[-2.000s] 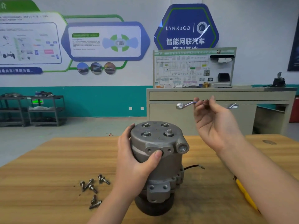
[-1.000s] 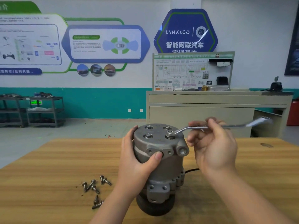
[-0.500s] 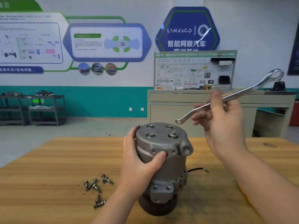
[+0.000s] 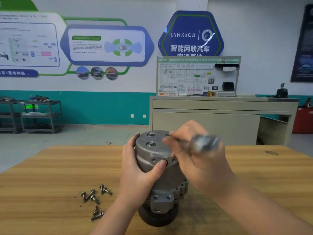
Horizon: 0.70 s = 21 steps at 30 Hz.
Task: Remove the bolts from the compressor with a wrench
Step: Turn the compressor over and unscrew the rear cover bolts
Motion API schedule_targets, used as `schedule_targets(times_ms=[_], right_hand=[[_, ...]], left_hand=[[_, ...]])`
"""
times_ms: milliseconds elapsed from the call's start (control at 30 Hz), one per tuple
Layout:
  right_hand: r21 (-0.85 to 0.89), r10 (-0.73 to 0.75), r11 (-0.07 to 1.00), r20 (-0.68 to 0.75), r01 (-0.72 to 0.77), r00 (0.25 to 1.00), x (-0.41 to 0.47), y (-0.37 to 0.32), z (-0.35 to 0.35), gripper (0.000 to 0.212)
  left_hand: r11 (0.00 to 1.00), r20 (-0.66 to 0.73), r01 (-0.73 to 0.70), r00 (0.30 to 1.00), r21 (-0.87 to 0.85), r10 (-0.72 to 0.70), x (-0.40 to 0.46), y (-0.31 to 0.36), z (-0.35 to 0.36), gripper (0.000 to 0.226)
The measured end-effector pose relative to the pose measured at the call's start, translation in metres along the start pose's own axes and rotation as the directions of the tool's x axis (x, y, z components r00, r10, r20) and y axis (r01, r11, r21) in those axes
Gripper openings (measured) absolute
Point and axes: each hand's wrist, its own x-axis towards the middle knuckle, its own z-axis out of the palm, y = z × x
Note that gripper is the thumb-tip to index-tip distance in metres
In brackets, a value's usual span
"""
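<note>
A grey metal compressor (image 4: pixel 158 180) stands upright on the wooden table (image 4: pixel 50 175). My left hand (image 4: pixel 140 173) grips its upper body from the left, thumb across the front flange. Two bolts (image 4: pixel 150 143) show in its top face. My right hand (image 4: pixel 198 160) holds a silver wrench (image 4: pixel 203 143), blurred by motion, over the right side of the top face. The wrench's far end and the bolt under the hand are hidden. Several removed bolts (image 4: pixel 94 197) lie on the table to the left.
A beige cabinet (image 4: pixel 220 114) with a wiring display board stands behind the table. Metal shelving carts (image 4: pixel 33 116) line the far left wall. The table's far edge runs just behind the compressor.
My right hand has dropped from above the compressor onto the right of its top face, bringing the wrench down with it. The left hand has kept its hold.
</note>
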Motion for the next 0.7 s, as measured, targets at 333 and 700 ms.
schedule_targets(times_ms=[333,700], right_hand=[[0.871,0.905,0.274,-0.090,-0.407,0.417,-0.018,0.019,0.009,0.031],[0.927,0.900,-0.340,0.370,-0.158,0.232,0.039,0.073,0.004,0.025]], left_hand=[[0.999,0.045,0.039,0.998,-0.012,-0.038,-0.001,0.006,0.001,0.087],[0.998,-0.001,0.017,1.000,-0.060,-0.017,-0.001,0.007,0.003,0.084]])
